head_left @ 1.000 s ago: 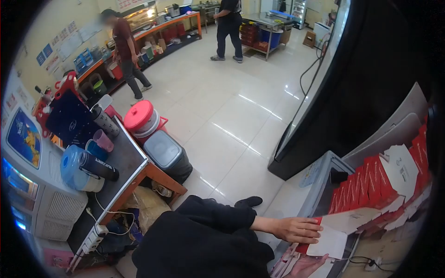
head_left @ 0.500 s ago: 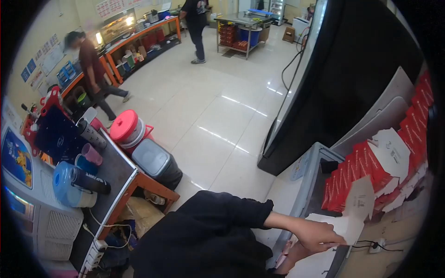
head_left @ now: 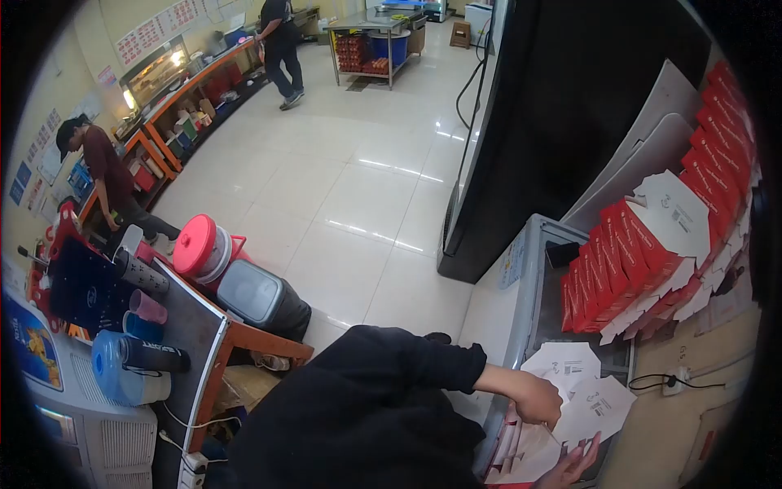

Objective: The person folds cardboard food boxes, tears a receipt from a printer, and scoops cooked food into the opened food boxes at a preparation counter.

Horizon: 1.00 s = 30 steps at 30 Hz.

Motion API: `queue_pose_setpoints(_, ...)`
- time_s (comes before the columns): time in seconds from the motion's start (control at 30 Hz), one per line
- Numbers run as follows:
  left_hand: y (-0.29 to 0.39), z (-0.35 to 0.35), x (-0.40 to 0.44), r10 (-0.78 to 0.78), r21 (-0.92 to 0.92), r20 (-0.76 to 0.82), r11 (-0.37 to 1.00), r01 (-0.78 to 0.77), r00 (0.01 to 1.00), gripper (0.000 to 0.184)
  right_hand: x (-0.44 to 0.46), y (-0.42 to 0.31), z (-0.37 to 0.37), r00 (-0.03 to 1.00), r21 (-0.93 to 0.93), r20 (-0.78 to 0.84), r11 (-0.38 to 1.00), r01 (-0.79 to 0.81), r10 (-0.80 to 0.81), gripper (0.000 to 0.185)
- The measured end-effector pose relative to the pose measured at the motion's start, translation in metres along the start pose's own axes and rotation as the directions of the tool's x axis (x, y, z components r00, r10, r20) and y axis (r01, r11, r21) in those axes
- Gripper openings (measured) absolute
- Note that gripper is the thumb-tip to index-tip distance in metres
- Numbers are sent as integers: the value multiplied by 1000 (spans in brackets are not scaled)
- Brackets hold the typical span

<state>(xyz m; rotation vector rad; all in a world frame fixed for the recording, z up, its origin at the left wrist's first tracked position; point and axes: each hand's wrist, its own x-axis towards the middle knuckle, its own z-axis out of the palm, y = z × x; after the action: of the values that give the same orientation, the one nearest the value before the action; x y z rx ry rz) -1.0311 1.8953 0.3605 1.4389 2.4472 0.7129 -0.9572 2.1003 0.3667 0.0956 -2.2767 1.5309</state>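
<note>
My left hand (head_left: 538, 399) is closed, fingers bent down onto a partly folded cardboard box (head_left: 601, 405), whose printed white inside faces up. My right hand (head_left: 574, 466) shows at the bottom right, its fingers curled around the near edge of the same box; its palm is partly hidden by the card. Another white flap (head_left: 562, 359) lies just behind, overlapped by the box. Close to my left wrist, red and white folded card edges (head_left: 507, 436) show. Beyond my hands stands a row of red folded boxes (head_left: 607, 265) on the grey chest-like surface (head_left: 533, 269).
More red boxes (head_left: 725, 138) lean along the wall beside a tall black cabinet (head_left: 570, 106). A cable with a plug (head_left: 672, 381) hangs at right. On the left are a table with bottles (head_left: 155, 355), a lidded bin (head_left: 257, 293) and a red-lidded bucket (head_left: 199, 248). Two people stand farther off.
My left hand has drawn back from the raised flap, and the card now lies lower and flatter. My right hand's fingers have come into view at its edge. The view has shifted.
</note>
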Motion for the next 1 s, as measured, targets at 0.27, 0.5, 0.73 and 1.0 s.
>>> queue_pose_setpoints(0.27, -17, -2, -18, -111, -169, -69, 981, 98, 991, 19, -10, 31, -4, 963, 66, 19, 961, -269, 268, 29)
queue_pose_setpoints(0.5, -47, -10, -40, -218, -622, 51, 756, 202, 975, 20, -29, 42, 7, 985, -63, -72, 985, -160, 155, 29)
queue_pose_setpoints(0.73, -44, 18, -18, -209, -603, 52, 773, 197, 977, 21, -12, 2, 27, 971, -386, 191, 898, 210, -145, 38)
queue_pose_setpoints(1.0, -25, 14, -9, -143, -222, -197, 970, 98, 970, 24, -5, -12, 32, 912, -627, 69, 694, 355, -404, 24)
